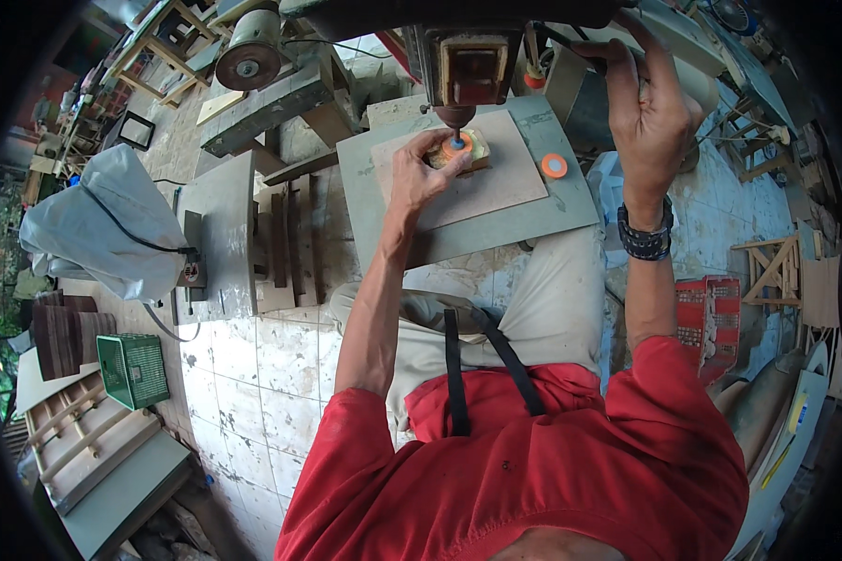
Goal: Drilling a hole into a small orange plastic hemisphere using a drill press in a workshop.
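Note:
A drill press [472, 70] stands in front of me, its chuck [456, 116] pointing down over the work. My left hand [421, 173] is closed around a small orange ring-shaped piece [450, 150] with a blue centre, right beneath the chuck. That piece rests at a yellowish wooden block [479, 157] on a light board [496, 192]. My right hand [650, 112] is raised on the right, its fingers curled round the dark feed lever [585, 42] of the press; part of the grip is hidden. A second orange disc [554, 165] with a white centre lies beside the board.
Under the board is a grey-green table [566, 208]. A bench grinder [250, 56] stands on a bench at the back left. Left of me are a cloth-covered machine [103, 215] and a green crate [133, 369]. A red crate [706, 323] sits at my right.

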Demonstrator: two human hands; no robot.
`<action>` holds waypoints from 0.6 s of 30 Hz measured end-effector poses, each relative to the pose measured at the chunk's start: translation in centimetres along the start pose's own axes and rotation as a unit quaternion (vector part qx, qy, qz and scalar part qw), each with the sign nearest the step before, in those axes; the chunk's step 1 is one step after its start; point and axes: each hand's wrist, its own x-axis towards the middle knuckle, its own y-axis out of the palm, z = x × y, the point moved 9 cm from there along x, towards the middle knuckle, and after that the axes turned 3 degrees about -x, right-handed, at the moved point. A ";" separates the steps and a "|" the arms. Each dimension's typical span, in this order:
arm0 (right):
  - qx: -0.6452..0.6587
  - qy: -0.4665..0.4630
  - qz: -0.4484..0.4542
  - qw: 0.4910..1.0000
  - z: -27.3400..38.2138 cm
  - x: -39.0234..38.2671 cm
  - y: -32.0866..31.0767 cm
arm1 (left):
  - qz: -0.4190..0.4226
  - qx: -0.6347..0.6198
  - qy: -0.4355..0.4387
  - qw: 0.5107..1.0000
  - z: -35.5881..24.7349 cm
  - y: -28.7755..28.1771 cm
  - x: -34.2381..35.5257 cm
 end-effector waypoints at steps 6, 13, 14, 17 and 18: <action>0.007 0.005 0.004 1.000 0.0 0.1 -0.3 | 0.004 0.011 0.002 1.000 -0.2 0.5 0.3; -0.651 0.238 0.177 0.698 1.8 1.2 1.6 | 0.000 0.023 0.009 1.000 -0.4 -0.1 0.2; -0.621 0.196 0.183 0.737 2.0 1.2 1.9 | -0.003 0.021 0.017 1.000 -0.3 0.0 0.2; -0.325 0.048 0.090 0.940 -0.5 0.4 1.3 | 0.000 0.018 0.018 1.000 -0.1 0.3 0.3; -0.021 -0.061 -0.018 0.998 0.1 -0.1 -0.4 | -0.001 0.018 0.017 1.000 0.0 0.2 0.2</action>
